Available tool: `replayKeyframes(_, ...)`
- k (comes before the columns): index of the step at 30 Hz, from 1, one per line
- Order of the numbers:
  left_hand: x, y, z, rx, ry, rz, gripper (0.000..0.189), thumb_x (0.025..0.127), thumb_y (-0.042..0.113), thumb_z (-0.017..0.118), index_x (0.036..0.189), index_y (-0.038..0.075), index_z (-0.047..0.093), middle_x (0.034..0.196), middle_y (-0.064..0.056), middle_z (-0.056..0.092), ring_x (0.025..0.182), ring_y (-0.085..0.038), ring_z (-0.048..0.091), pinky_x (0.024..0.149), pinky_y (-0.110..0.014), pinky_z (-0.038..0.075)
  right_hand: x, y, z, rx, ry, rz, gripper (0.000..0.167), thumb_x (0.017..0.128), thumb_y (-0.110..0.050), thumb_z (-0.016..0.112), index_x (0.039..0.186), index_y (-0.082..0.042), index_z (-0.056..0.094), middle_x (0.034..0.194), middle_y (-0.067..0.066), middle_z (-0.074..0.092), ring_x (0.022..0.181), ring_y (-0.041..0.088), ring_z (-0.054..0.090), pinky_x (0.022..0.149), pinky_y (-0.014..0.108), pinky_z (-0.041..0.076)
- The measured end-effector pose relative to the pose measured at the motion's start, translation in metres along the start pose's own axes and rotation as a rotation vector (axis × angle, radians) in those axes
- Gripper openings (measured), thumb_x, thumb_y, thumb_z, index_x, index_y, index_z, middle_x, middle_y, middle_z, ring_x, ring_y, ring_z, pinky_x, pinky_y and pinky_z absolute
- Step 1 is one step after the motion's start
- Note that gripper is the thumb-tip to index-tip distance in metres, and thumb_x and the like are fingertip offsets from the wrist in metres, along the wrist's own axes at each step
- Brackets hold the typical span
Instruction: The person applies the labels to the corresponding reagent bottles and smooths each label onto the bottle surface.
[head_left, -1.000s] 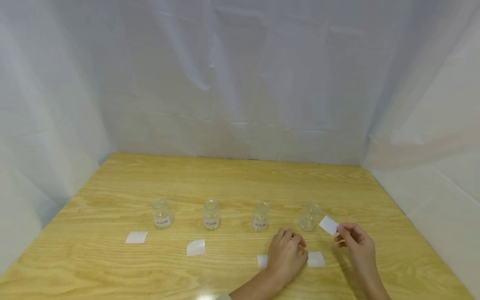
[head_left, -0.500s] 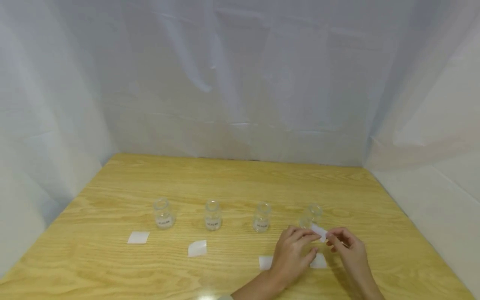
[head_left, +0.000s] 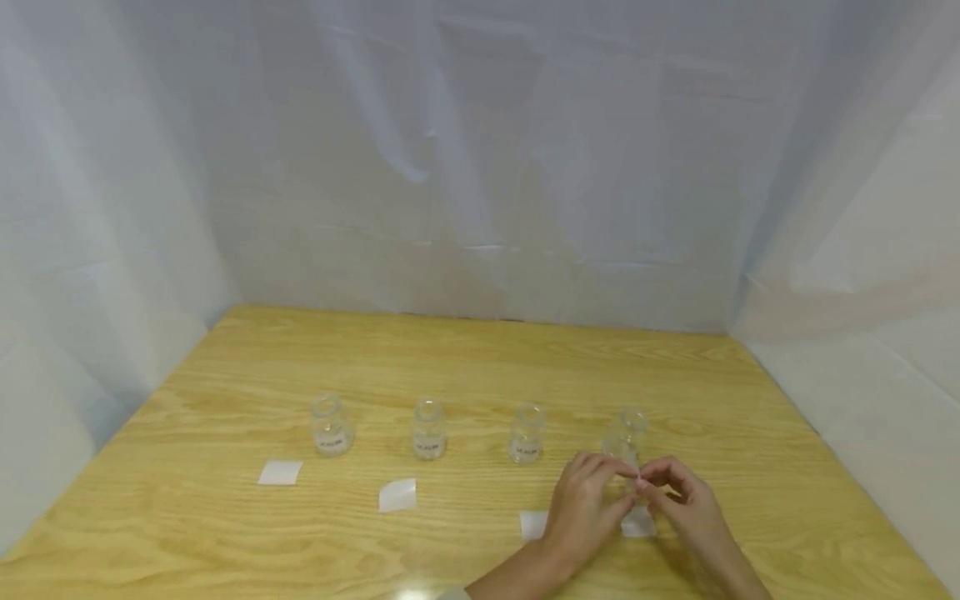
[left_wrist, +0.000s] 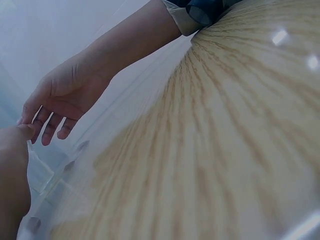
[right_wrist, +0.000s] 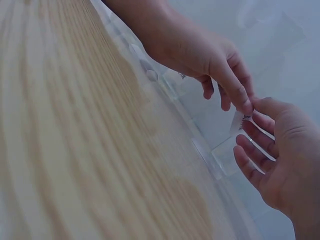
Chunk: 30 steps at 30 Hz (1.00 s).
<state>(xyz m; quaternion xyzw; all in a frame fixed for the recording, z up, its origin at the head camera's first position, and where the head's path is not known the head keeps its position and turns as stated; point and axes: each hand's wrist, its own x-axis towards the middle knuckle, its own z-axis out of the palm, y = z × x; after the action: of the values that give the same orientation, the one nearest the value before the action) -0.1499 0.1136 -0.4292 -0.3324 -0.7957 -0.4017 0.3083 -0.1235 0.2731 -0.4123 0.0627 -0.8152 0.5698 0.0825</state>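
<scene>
A small white label (right_wrist: 238, 121) with black print is between the fingertips of both hands, seen nearly edge-on in the head view. My right hand (head_left: 693, 512) pinches it between thumb and forefinger, the other fingers loosely bent. My left hand (head_left: 583, 510) meets it from the left, fingertips at the label's edge touching the right fingertips; its grip is partly hidden. Just behind the hands stands a clear glass jar (head_left: 633, 423), its lower part covered by the fingers. Beneath them a white paper piece (head_left: 638, 523) lies on the table.
Several glass jars stand in a row; the left jar (head_left: 330, 427), second jar (head_left: 429, 429) and third jar (head_left: 527, 433) carry printed labels. White paper pieces (head_left: 280, 472) lie in front on the wooden table (head_left: 480, 358). White sheeting (head_left: 487, 167) surrounds it.
My right hand has brought the label leftward to my left hand, whose fingers have straightened towards it. The label has turned from face-on to edge-on.
</scene>
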Motion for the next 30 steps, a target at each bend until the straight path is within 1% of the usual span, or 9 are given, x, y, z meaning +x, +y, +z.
replayKeyframes(2, 0.0, 0.001, 0.001, -0.067, -0.016, -0.08, 0.018, 0.078, 0.024, 0.073, 0.093, 0.016, 0.068, 0.091, 0.011, 0.062, 0.089, -0.003, 0.052, 0.081, -0.013, 0.04, 0.0, 0.0, 0.0, -0.011, -0.014, -0.009, 0.012, 0.09, -0.008, 0.059, 0.099, 0.0, 0.056, 0.092, 0.01, 0.056, 0.083, 0.016, 0.054, 0.064, 0.03, 0.052)
replayKeyframes(4, 0.001, 0.001, 0.001, -0.156, -0.034, -0.188, 0.014, 0.08, 0.023, 0.072, 0.092, 0.015, 0.069, 0.087, 0.012, 0.06, 0.087, -0.003, 0.051, 0.078, -0.014, 0.042, 0.001, 0.0, 0.0, -0.015, -0.003, -0.014, 0.013, 0.091, -0.008, 0.058, 0.099, 0.002, 0.056, 0.094, 0.011, 0.056, 0.082, 0.016, 0.054, 0.063, 0.031, 0.052)
replayKeyframes(9, 0.004, 0.002, 0.002, -0.419, -0.038, -0.443, 0.008, 0.08, 0.011, 0.071, 0.088, 0.011, 0.069, 0.081, 0.013, 0.058, 0.079, -0.003, 0.05, 0.07, -0.018, 0.045, 0.002, 0.0, -0.003, -0.053, 0.136, -0.009, 0.019, 0.094, -0.014, 0.054, 0.103, 0.003, 0.056, 0.095, 0.011, 0.059, 0.08, 0.012, 0.054, 0.062, 0.028, 0.051)
replayKeyframes(12, 0.006, 0.002, 0.003, -0.521, -0.028, -0.531, 0.007, 0.08, 0.008, 0.071, 0.086, 0.009, 0.069, 0.08, 0.012, 0.059, 0.074, -0.002, 0.051, 0.065, -0.018, 0.046, 0.003, 0.001, -0.005, -0.07, 0.18, -0.012, 0.021, 0.094, -0.012, 0.053, 0.107, 0.004, 0.056, 0.094, 0.007, 0.061, 0.08, 0.011, 0.055, 0.062, 0.026, 0.051)
replayKeyframes(15, 0.006, 0.002, 0.002, -0.558, -0.025, -0.566, 0.006, 0.08, 0.008, 0.071, 0.086, 0.008, 0.069, 0.079, 0.011, 0.06, 0.07, -0.001, 0.051, 0.061, -0.017, 0.045, 0.004, 0.003, -0.005, -0.06, 0.168, 0.001, 0.021, 0.093, -0.011, 0.054, 0.106, 0.005, 0.058, 0.093, 0.001, 0.062, 0.08, 0.009, 0.055, 0.062, 0.027, 0.051)
replayKeyframes(18, 0.007, 0.002, 0.003, -0.561, -0.018, -0.563, 0.006, 0.08, 0.008, 0.071, 0.086, 0.008, 0.069, 0.079, 0.009, 0.061, 0.069, -0.001, 0.051, 0.061, -0.017, 0.045, 0.004, 0.003, -0.003, -0.031, 0.168, 0.034, 0.019, 0.092, -0.01, 0.057, 0.101, 0.007, 0.059, 0.089, -0.002, 0.062, 0.079, 0.008, 0.055, 0.063, 0.027, 0.052)
replayKeyframes(22, 0.007, 0.0, 0.006, -0.523, 0.008, -0.552, 0.006, 0.079, 0.007, 0.072, 0.084, 0.007, 0.069, 0.077, 0.008, 0.062, 0.066, -0.001, 0.051, 0.058, -0.017, 0.044, 0.004, 0.002, -0.002, -0.019, 0.195, 0.076, 0.02, 0.09, -0.013, 0.06, 0.096, 0.006, 0.058, 0.086, -0.001, 0.06, 0.078, 0.009, 0.054, 0.064, 0.026, 0.051)
replayKeyframes(25, 0.009, -0.001, 0.007, -0.457, 0.026, -0.547, 0.006, 0.077, 0.006, 0.073, 0.082, 0.008, 0.069, 0.075, 0.009, 0.061, 0.064, -0.001, 0.05, 0.057, -0.016, 0.043, 0.005, 0.002, -0.003, -0.059, 0.207, 0.067, 0.02, 0.09, -0.015, 0.061, 0.095, 0.004, 0.059, 0.091, 0.003, 0.061, 0.08, 0.008, 0.055, 0.065, 0.024, 0.05)
replayKeyframes(30, 0.013, 0.001, 0.009, -0.247, -0.003, -0.534, 0.007, 0.077, 0.012, 0.074, 0.082, 0.012, 0.07, 0.073, 0.015, 0.057, 0.066, -0.001, 0.047, 0.055, -0.014, 0.039, 0.008, 0.005, -0.004, -0.17, 0.21, -0.018, 0.013, 0.089, -0.013, 0.061, 0.093, 0.0, 0.06, 0.108, 0.012, 0.057, 0.091, 0.002, 0.051, 0.068, 0.021, 0.048)
